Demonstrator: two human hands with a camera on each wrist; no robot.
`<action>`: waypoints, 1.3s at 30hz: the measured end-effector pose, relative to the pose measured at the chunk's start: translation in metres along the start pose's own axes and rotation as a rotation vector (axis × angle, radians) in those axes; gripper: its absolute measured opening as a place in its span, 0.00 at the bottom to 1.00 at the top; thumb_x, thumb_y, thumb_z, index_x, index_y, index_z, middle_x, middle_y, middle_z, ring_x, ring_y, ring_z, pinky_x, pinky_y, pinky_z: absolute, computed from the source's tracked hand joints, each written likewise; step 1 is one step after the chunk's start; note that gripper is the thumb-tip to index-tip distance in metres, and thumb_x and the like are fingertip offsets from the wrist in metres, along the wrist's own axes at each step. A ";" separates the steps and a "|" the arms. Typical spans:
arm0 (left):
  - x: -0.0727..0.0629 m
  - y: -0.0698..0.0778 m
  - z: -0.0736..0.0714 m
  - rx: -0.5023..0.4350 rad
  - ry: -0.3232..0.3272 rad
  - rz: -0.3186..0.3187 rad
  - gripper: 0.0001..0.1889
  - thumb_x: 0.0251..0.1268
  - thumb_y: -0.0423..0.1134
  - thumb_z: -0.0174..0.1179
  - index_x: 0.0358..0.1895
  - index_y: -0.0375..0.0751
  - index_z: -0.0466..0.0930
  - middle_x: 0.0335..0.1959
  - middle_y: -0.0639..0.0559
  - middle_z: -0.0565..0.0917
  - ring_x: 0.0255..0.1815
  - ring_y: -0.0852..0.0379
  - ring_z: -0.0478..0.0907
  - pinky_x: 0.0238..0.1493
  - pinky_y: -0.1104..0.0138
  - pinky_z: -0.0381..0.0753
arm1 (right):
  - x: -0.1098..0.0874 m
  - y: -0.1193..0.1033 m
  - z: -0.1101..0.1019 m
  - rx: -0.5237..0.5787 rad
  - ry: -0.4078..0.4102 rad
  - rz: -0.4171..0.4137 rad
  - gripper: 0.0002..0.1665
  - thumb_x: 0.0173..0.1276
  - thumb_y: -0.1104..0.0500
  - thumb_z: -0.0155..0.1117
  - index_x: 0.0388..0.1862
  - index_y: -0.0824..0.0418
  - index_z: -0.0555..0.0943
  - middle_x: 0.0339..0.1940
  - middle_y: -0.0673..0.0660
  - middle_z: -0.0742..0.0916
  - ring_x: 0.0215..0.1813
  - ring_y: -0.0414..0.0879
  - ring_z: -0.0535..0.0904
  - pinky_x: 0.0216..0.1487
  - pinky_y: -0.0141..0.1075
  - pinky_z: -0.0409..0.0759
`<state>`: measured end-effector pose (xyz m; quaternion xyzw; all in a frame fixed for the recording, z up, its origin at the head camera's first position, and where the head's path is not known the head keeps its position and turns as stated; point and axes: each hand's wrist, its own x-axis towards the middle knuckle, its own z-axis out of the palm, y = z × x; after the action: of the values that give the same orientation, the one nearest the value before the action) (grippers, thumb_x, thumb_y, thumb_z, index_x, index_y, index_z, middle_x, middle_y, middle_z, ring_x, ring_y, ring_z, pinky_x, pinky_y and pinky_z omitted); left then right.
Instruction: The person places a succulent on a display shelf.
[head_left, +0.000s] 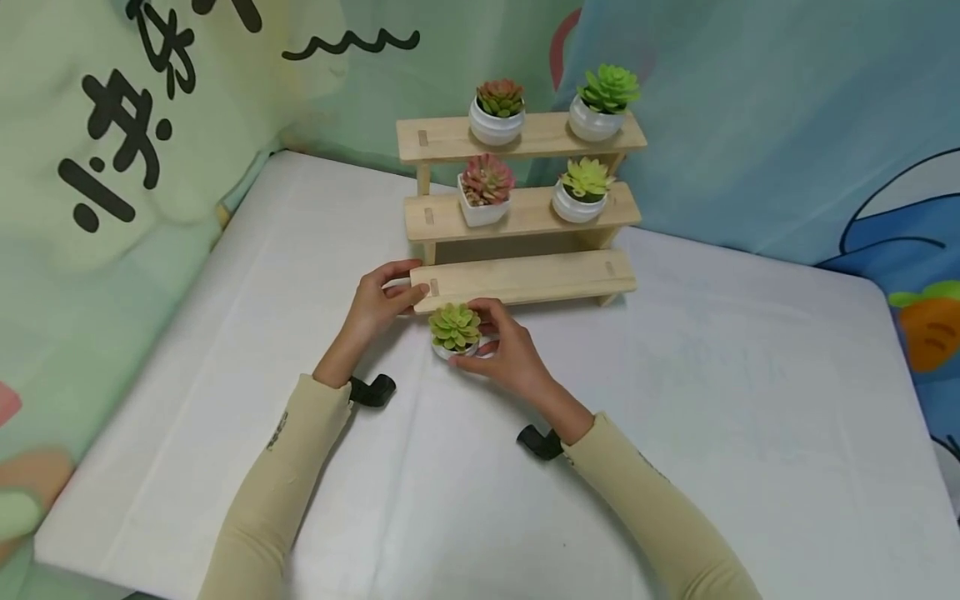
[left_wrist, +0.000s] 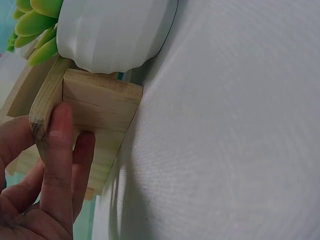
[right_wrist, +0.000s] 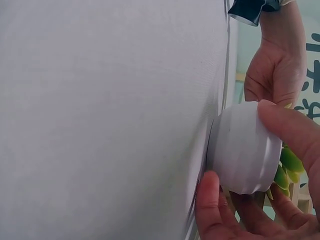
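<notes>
A three-tier wooden plant stand [head_left: 525, 279] stands at the back of the white table. My left hand [head_left: 382, 296] grips the left end of its lowest step, thumb on top and fingers at the end; the left wrist view shows the fingertips against the wooden leg [left_wrist: 100, 100]. Just in front of that step, my right hand [head_left: 510, 346] holds a small potted succulent [head_left: 454, 327] with green leaves, upright. In the right wrist view, thumb and fingers curl round its ribbed white pot [right_wrist: 245, 147], whose base is close to the tablecloth.
On the top step stand a reddish-green succulent [head_left: 498, 112] and a bright green one [head_left: 603, 100]. The middle step bears a pink succulent [head_left: 486, 187] in a square pot and a yellow-green one [head_left: 582, 190]. Printed cloth [head_left: 750, 125] hangs behind the white table [head_left: 750, 400].
</notes>
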<state>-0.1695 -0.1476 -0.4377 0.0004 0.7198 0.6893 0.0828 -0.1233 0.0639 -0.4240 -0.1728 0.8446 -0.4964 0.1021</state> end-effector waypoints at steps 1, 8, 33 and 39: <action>0.000 0.000 0.000 0.002 0.001 0.001 0.24 0.67 0.29 0.60 0.65 0.26 0.69 0.60 0.31 0.73 0.36 0.69 0.80 0.31 0.77 0.80 | 0.000 0.000 0.000 0.002 0.002 0.001 0.41 0.55 0.67 0.76 0.64 0.68 0.66 0.58 0.68 0.78 0.51 0.61 0.79 0.45 0.47 0.84; -0.001 0.001 0.000 0.006 0.005 -0.013 0.24 0.68 0.30 0.60 0.65 0.28 0.70 0.61 0.32 0.74 0.38 0.67 0.80 0.32 0.77 0.81 | -0.001 -0.001 -0.001 0.013 0.018 0.017 0.40 0.54 0.68 0.77 0.63 0.69 0.67 0.58 0.69 0.79 0.52 0.62 0.80 0.44 0.45 0.84; 0.000 0.000 0.001 -0.043 -0.007 -0.005 0.25 0.67 0.28 0.59 0.65 0.25 0.68 0.61 0.30 0.73 0.34 0.72 0.79 0.30 0.78 0.79 | -0.011 -0.009 -0.036 0.081 0.197 0.044 0.40 0.51 0.69 0.78 0.64 0.70 0.71 0.57 0.65 0.79 0.55 0.56 0.77 0.48 0.48 0.81; 0.000 0.001 0.001 -0.038 -0.005 -0.012 0.25 0.67 0.28 0.59 0.66 0.25 0.68 0.61 0.31 0.73 0.34 0.72 0.79 0.30 0.78 0.80 | -0.008 -0.008 -0.050 0.082 0.271 0.057 0.40 0.51 0.69 0.78 0.63 0.70 0.71 0.57 0.66 0.80 0.51 0.53 0.77 0.45 0.37 0.81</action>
<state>-0.1690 -0.1463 -0.4371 -0.0038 0.7065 0.7022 0.0885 -0.1313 0.1040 -0.3929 -0.0758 0.8342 -0.5461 0.0082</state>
